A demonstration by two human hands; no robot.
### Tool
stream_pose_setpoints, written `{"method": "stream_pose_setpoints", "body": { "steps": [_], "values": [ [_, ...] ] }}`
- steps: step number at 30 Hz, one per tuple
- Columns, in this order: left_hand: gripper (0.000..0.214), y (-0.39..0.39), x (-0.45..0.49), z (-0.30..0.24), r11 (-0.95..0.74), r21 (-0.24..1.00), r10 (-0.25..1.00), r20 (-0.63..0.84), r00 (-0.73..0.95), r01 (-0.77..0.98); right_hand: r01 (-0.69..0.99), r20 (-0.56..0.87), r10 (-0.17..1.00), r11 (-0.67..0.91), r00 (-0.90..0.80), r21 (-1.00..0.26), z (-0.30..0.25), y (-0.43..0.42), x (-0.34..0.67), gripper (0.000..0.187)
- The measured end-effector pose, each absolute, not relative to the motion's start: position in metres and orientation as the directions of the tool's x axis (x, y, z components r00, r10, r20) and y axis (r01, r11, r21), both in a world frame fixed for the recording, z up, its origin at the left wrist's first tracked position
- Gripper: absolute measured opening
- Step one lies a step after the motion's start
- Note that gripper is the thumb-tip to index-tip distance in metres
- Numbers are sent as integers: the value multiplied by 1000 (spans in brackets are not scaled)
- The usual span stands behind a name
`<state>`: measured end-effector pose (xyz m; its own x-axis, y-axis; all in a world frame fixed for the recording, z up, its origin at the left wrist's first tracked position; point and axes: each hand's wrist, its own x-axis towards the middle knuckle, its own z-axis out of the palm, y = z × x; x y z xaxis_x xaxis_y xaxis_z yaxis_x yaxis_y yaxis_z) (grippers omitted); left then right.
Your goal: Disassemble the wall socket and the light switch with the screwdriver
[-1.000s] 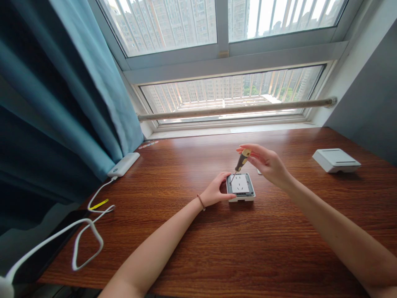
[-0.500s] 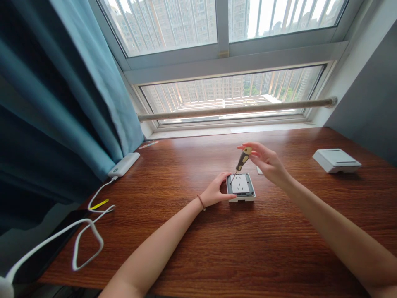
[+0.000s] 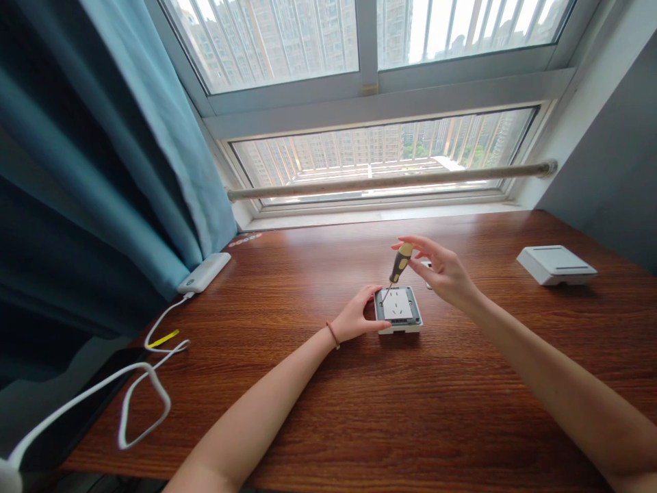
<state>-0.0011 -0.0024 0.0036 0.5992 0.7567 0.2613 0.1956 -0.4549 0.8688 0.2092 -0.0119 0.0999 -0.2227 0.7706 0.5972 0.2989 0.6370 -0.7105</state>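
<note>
A wall socket [image 3: 397, 305] in a white mounting box lies on the wooden table, its grey inner frame uncovered. My left hand [image 3: 356, 316] grips the box along its left side, thumb at the near edge and fingers at the far corner. Above it, my right hand [image 3: 442, 268] holds a screwdriver [image 3: 401, 262] by its dark and yellow handle. The tool leans slightly, and its tip reaches the left side of the socket frame, by a screw hole. A small white piece [image 3: 427, 266] lies partly hidden behind my right hand.
On the right of the wooden table [image 3: 462, 411] rests another white box [image 3: 557, 265]. A white power bank [image 3: 205, 272] with a white cable [image 3: 146, 370] and yellow tie [image 3: 163, 339] lies by the blue curtain [image 3: 195, 171]. A window with a rail [image 3: 390, 183] borders the far side.
My right hand's fingers have shifted around the screwdriver handle, which has tilted a little. More of the small white piece shows behind the hand. My left hand and the socket stay in place.
</note>
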Motion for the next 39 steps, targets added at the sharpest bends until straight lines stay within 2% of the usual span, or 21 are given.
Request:
{"method": "stream_pose_setpoints", "body": {
  "steps": [6,12,19,23,26,33,35,39],
  "values": [
    [73,-2,0,3,-451,871,756,258,601,193,406,661,747,626,-69,-666,97,-14,206,24],
    [73,-2,-1,3,-461,867,748,267,607,187,277,610,762,648,-217,-710,99,-16,206,38],
    [73,-1,0,1,-458,868,753,264,603,193,394,660,749,624,-57,-675,97,-15,204,19],
    [74,-1,-1,0,-467,863,751,272,602,193,263,607,781,622,-146,-737,97,-13,207,32],
    [73,-1,-1,1,-470,860,750,269,604,200,213,597,782,624,-181,-752,97,-14,206,31],
    [74,-1,-1,2,-462,865,747,258,613,198,399,651,759,598,-2,-695,94,-14,203,23],
    [74,-1,-1,1,-467,861,747,260,612,204,359,617,787,574,10,-736,93,-12,204,25],
    [74,-1,-2,0,-473,855,750,264,607,213,123,527,847,532,-70,-838,95,-11,204,34]
  ]
}}
